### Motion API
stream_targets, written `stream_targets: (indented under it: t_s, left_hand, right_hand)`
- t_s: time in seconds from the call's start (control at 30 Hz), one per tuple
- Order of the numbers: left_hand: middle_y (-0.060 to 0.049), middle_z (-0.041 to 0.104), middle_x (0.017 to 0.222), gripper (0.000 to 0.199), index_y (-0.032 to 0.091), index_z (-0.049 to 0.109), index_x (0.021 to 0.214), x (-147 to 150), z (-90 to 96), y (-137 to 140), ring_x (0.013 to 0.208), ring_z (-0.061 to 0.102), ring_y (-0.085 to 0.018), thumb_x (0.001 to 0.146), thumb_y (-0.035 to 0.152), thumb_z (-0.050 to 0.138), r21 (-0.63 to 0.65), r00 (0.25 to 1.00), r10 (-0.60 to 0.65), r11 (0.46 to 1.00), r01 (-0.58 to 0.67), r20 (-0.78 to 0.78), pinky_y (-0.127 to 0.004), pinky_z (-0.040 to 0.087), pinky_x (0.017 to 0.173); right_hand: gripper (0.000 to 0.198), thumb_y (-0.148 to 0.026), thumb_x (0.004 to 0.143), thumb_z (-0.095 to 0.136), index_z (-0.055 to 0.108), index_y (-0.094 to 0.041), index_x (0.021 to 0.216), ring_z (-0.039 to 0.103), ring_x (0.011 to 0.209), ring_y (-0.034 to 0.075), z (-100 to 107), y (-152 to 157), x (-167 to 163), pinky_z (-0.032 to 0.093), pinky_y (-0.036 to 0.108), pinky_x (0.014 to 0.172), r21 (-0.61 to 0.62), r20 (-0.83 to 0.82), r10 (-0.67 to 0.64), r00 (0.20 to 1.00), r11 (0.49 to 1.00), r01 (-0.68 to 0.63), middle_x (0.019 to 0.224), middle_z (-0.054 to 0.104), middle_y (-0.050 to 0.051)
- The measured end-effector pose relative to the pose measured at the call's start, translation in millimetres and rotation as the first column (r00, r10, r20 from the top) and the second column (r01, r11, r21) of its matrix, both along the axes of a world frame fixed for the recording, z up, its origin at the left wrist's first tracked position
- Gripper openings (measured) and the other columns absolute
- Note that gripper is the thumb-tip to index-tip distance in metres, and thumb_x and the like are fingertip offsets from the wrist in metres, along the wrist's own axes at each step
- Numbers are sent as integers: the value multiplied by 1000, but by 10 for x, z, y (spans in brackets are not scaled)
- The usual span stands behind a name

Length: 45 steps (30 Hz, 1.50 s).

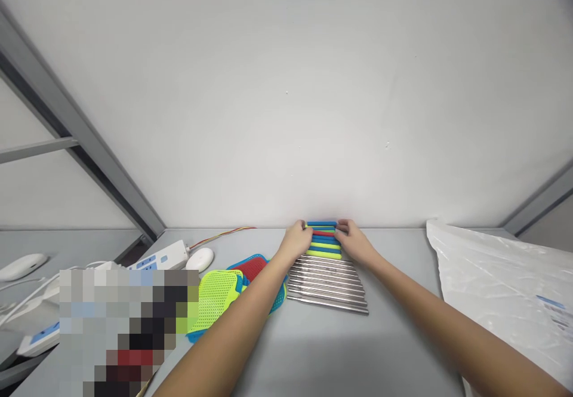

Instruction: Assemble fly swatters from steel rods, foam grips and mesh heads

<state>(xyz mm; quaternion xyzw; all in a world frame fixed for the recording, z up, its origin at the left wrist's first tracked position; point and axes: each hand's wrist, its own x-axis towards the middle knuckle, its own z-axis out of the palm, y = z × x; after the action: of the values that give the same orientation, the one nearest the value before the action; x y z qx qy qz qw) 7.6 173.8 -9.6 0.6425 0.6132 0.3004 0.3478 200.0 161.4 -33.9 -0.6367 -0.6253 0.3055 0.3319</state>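
A row of coloured tubes, blue, yellow-green and red, lies crosswise near the back of the grey table. My left hand is closed at the left ends of the upper tubes, its thumb by the red tube. At the other ends, my right hand has its fingers bent in, fingertips against the same red tube. Just in front of the tubes lie several thin silver metal rods, side by side. Perforated fly swatter heads, a yellow-green one and a red one, are piled left of the rods, partly behind my left forearm.
A white plastic bag covers the right side of the table. On the left are a white power strip, a round white device, cables and a blurred-out patch. A pale wall stands close behind the tubes.
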Motion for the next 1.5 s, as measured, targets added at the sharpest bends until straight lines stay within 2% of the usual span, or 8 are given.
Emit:
stream_targets:
  t_s: [0.37, 0.67, 0.8, 0.9, 1.03, 1.2, 1.3, 1.5]
  left_hand:
    - [-15, 55, 133, 47, 11, 53, 128, 27, 45, -186, 120, 53, -26, 86, 31, 46, 20, 998, -52, 998, 51, 28, -32, 38, 99]
    - [-7, 70, 107, 37, 17, 63, 115, -116, 203, -464, 96, 64, -23, 86, 31, 45, 32, 976, -214, 977, 213, 41, -31, 47, 86]
    - [-10, 66, 119, 39, 16, 60, 119, -146, 287, -600, 108, 60, -25, 88, 34, 45, 49, 977, -214, 976, 214, 11, -34, 44, 94]
    - [-9, 53, 136, 43, 20, 53, 129, -186, 301, -872, 126, 47, -25, 90, 35, 46, 111, 976, -212, 970, 216, -44, -38, 35, 107]
    - [-6, 42, 146, 40, 23, 47, 134, -268, 261, -1383, 137, 33, -21, 94, 30, 39, 338, 884, -307, 839, 427, -353, -42, 32, 112]
    - [-5, 45, 144, 39, 25, 52, 126, -280, 202, -1745, 137, 33, -24, 89, 17, 44, 364, 695, -382, 644, 673, -610, -49, 26, 115]
    - [-5, 45, 144, 38, 25, 52, 126, -240, 185, -1760, 137, 33, -26, 90, 22, 43, 335, 657, -377, 634, 697, -653, -53, 24, 115]
    - [-4, 41, 147, 42, 26, 46, 134, -276, 158, -1692, 136, 34, -26, 92, 29, 43, 335, 699, -305, 710, 620, -647, -52, 25, 115]
  right_hand:
    - [54, -31, 84, 47, 41, -17, 136, 50, 124, 22, 110, -133, -21, 42, 36, 102, 19, -80, 75, 994, 997, -74, 138, 51, 10]
    - [51, -36, 87, 48, 44, -22, 136, 48, 126, 24, 218, -461, 56, 39, 40, 104, 37, 12, 179, 984, 983, -180, 138, 51, 6]
    - [49, -41, 88, 48, 47, -24, 134, 45, 127, 25, 221, -524, 80, 36, 41, 106, 57, 70, 188, 980, 980, -192, 138, 51, 5]
    - [55, -45, 89, 46, 41, -21, 138, 40, 132, 26, 180, -562, 141, 32, 42, 109, 51, 95, 150, 984, 987, -155, 144, 44, 8]
    - [56, -50, 90, 44, 40, -22, 138, 39, 132, 25, 99, -621, 257, 33, 41, 109, 51, 113, 135, 984, 989, -141, 144, 43, 8]
    - [45, -49, 92, 41, 46, -25, 129, 46, 125, 24, -10, -658, 294, 37, 40, 105, 162, 172, 113, 979, 977, -141, 135, 51, 6]
    - [42, -49, 92, 41, 50, -25, 125, 46, 123, 25, -51, -651, 280, 36, 41, 105, 209, 231, 126, 965, 962, -176, 132, 54, 6]
    - [41, -49, 94, 38, 51, -25, 124, 45, 124, 25, -44, -646, 283, 36, 41, 105, 210, 203, 122, 971, 964, -165, 133, 53, 6]
